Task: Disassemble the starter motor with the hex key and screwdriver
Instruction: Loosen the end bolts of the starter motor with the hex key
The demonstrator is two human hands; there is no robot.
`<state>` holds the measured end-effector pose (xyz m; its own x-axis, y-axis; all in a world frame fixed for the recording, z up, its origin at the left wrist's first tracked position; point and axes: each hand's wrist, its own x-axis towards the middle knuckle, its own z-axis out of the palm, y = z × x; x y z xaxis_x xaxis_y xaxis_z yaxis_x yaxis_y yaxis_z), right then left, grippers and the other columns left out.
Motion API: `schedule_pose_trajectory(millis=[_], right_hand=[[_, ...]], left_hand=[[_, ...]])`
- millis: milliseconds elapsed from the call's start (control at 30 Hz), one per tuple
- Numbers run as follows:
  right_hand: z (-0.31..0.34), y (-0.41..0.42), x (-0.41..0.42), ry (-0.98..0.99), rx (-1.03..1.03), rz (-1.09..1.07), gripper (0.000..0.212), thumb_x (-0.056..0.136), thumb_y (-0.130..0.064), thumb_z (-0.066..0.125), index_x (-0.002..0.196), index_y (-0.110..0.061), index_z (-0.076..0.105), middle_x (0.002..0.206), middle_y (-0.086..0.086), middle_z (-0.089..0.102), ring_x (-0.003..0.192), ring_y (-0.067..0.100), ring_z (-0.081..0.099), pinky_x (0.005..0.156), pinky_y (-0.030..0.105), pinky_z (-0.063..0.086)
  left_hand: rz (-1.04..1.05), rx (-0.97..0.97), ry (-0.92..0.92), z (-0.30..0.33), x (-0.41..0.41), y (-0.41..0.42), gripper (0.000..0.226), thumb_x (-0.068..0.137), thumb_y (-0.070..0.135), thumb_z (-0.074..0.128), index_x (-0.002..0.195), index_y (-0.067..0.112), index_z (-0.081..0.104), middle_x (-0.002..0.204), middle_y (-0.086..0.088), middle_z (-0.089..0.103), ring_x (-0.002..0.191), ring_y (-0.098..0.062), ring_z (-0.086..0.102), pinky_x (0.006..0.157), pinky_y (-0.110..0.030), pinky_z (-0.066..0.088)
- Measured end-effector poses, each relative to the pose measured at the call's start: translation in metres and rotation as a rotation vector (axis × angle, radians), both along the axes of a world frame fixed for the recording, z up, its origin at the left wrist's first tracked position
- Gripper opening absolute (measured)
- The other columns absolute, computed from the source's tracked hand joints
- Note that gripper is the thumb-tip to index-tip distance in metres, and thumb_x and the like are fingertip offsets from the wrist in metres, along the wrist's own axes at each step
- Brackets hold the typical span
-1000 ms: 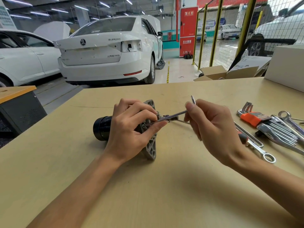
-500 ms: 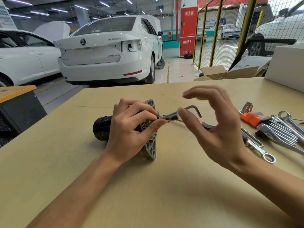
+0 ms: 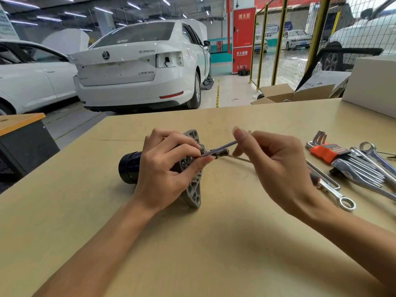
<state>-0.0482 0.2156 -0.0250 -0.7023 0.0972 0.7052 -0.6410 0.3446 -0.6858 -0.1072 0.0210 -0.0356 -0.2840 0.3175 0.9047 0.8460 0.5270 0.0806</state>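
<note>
Fingers of the right hand (image 3: 276, 168) are back on the hex key (image 3: 220, 147): half a second ago this hand was spread wide and off the tool, and now its fingertips pinch the key's far end near the bend, much as they did a second ago. That reads as a release and a fresh hold between turns, so the screw is probably still being wound out bit by bit and has not come free. The left hand (image 3: 165, 168) has not shifted; it wraps the starter motor (image 3: 192, 189), thumb and forefinger steadying the key's shaft where its tip meets the grey flange. The motor lies on its side at the middle of the desk (image 3: 192, 254), its black cylindrical end pointing left.

Seen from the same head camera, the desk is a pale wooden top. To the right lie an orange-holdered hex key set (image 3: 327, 151) and several spanners (image 3: 364, 168). Beyond the far edge stand two white cars (image 3: 139, 67), a red fire cabinet (image 3: 243, 39) and a yellow-framed mesh fence (image 3: 282, 43); an open cardboard box (image 3: 276, 95) sits by the fence.
</note>
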Motion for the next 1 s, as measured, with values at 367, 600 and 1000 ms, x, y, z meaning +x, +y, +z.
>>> schedule_pose_trajectory(millis=[367,600,1000], right_hand=[[-0.004,-0.004,0.001,0.217,0.266,-0.121,0.025,0.1,-0.024,0.05,0.088,-0.007,0.061,0.074,-0.009,0.055,0.064,0.016,0.054,0.059,0.03,0.045],[0.002,-0.002,0.005,0.361,0.294,-0.235,0.021,0.091,-0.026,0.067,0.093,-0.005,0.072,0.099,0.004,0.05,0.095,0.025,0.052,0.083,0.026,0.041],[0.009,-0.007,0.003,0.096,0.023,-0.19,0.029,0.09,-0.05,0.06,0.069,-0.034,0.073,0.057,0.005,0.043,0.068,0.019,0.043,0.068,0.032,0.038]], left_hand=[[-0.037,0.0,-0.027,-0.001,0.0,-0.001,0.033,0.088,0.037,0.066,0.077,0.009,0.079,0.087,-0.001,0.073,0.093,-0.024,0.056,0.08,-0.05,0.044],[-0.013,0.007,-0.006,-0.002,-0.001,0.0,0.028,0.085,0.033,0.072,0.076,0.008,0.079,0.087,0.0,0.073,0.092,-0.027,0.057,0.079,-0.049,0.045],[0.028,0.052,-0.011,-0.003,0.001,0.002,0.024,0.083,0.029,0.076,0.073,0.007,0.078,0.084,-0.001,0.073,0.087,-0.031,0.061,0.082,-0.039,0.043]])
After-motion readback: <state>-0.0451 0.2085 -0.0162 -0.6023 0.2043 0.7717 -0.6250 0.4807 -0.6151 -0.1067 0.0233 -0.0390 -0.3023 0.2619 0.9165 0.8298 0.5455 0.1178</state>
